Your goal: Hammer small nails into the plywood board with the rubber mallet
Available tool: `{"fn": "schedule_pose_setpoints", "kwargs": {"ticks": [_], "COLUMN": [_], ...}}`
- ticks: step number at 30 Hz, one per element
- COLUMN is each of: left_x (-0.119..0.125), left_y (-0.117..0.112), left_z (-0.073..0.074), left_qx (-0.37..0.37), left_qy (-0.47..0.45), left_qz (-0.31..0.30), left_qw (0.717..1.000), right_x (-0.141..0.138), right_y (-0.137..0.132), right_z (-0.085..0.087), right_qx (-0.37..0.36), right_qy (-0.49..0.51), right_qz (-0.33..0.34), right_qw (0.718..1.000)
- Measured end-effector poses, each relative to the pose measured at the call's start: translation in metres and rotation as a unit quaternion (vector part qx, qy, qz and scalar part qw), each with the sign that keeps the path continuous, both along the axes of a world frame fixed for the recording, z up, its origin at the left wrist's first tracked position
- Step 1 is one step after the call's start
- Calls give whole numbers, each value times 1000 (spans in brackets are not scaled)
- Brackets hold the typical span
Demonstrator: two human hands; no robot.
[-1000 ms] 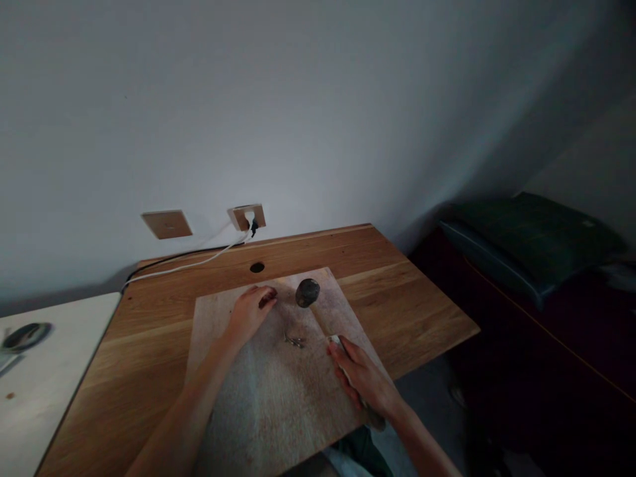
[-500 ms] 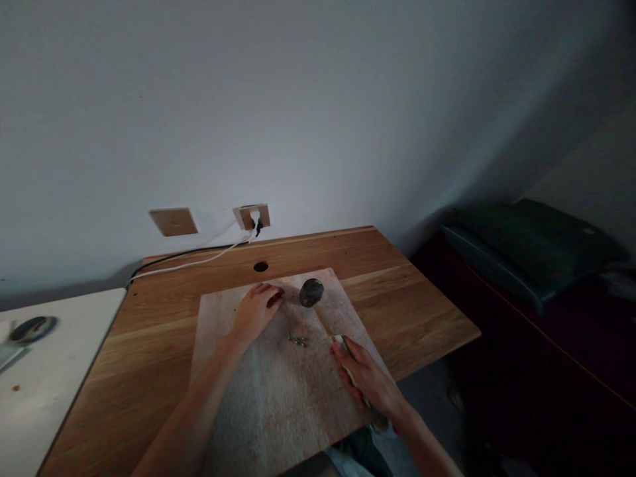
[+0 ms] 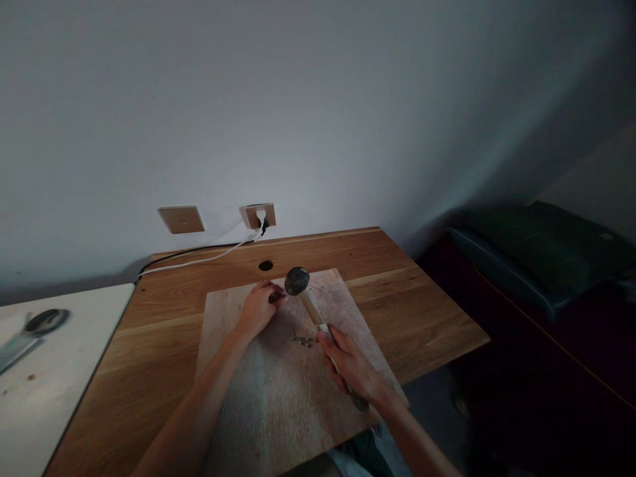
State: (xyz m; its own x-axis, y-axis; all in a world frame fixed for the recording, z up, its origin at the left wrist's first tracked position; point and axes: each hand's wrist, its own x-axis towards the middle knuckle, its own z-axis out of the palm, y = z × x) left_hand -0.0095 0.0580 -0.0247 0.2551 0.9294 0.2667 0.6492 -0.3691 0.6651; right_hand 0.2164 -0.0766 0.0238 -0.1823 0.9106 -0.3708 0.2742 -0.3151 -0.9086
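Right hand wraps closely round the mallet handle, leaving the head free near the board's far edge; left hand's grip is curled, contents unclear.

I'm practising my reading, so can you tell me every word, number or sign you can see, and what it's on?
There are none that I can read.
Hammer in the right hand: a pale patch on the handle; too small to tell if it has writing.
Cushion: a tiny pale spot; too small to read, if it is a label.
Wall plate: a small mark in the middle; too blurred to make out.
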Motion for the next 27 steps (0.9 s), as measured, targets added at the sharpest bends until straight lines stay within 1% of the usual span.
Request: {"fn": "schedule_pose_setpoints", "kwargs": {"ticks": [5, 9, 13, 17, 22, 27], "left_x": [0, 1, 0, -1, -1, -2], "left_y": [1, 0, 0, 1, 2, 2], "left_z": [1, 4, 4, 3, 4, 3], "left_qx": [1, -13, -11, -1, -1, 3], "left_qy": [25, 24, 26, 28, 35, 30], "left_qz": [-7, 0, 0, -1, -9, -7], "left_qw": [1000, 1000, 1000, 1000, 999, 1000], "right_x": [-2, -3, -4, -6, -9, -6], "right_y": [1, 1, 0, -3, -4, -4], "right_z": [-1, -6, -10, -8, -7, -7], "right_qx": [-11, 2, 6, 15, 2, -3], "right_qy": [-42, -30, -36, -33, -35, -40], "right_qz": [12, -2, 4, -5, -6, -5], "right_qw": [999, 1000, 999, 999, 999, 999]}}
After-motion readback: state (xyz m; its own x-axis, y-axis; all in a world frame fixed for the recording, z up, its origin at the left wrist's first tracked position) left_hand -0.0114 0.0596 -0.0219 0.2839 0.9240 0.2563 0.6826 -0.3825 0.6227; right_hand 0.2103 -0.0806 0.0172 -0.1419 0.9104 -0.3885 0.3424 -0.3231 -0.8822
